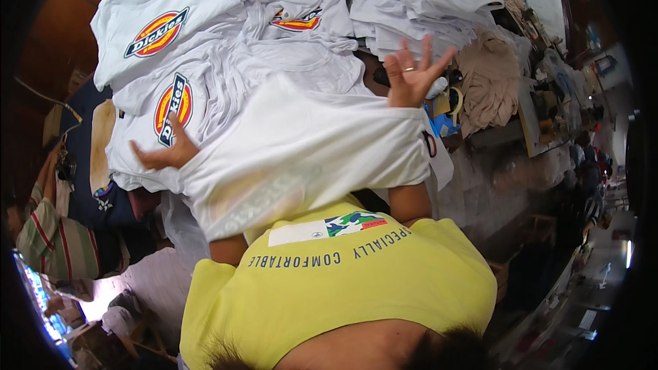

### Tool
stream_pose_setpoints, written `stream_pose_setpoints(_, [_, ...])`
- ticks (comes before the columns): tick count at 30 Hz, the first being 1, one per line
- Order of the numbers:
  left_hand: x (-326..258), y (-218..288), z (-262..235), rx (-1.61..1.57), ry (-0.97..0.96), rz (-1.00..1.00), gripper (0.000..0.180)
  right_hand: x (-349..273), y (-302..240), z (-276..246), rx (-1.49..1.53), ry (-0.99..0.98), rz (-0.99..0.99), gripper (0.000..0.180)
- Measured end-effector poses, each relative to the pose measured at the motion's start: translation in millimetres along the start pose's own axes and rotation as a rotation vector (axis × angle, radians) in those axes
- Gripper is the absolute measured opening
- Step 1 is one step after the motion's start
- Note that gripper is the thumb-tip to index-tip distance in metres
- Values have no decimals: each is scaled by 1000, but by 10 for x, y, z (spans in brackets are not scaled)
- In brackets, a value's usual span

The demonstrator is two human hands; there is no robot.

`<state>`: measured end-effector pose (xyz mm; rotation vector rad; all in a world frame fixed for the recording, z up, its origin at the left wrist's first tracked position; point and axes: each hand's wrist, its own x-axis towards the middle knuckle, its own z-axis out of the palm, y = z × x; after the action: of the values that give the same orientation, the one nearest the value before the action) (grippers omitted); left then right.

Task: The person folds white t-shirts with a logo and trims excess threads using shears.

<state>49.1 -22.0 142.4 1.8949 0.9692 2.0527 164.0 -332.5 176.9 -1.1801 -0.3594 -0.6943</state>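
A white T-shirt is stretched across my two forearms, which pass inside it. Its printed emblem shows faintly through the cloth, so this side looks inside out. From its left edge comes my left hand, thumb and fingers apart, over a white T-shirt with a red, yellow and dark blue emblem. My right hand sticks out past the shirt's upper right edge, palm showing and fingers spread, a ring on one finger. Neither hand grips anything; the cloth hangs on the wrists and forearms.
More white printed T-shirts lie heaped ahead, and a folded white stack sits at far right. Beige cloth and a tape roll lie right of my right hand. A person in a striped shirt is at left.
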Motion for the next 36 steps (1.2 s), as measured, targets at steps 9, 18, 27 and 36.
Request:
stream_pose_setpoints(9, [70,609,-387,-621,-2265,192,33,-337,41,-131,-272,-700,-57,62])
stream_pose_setpoints(18, [-62,257,-574,-509,-1895,572,38,-213,554,-333,1006,-242,756,40])
stream_pose_setpoints(27, [-308,-340,104,-311,-1348,991,45,-587,134,102,648,-681,1601,43])
stream_pose_setpoints(36, [-951,-980,181,-248,-1428,-540,52,1234,-298,289,884,-501,751,44])
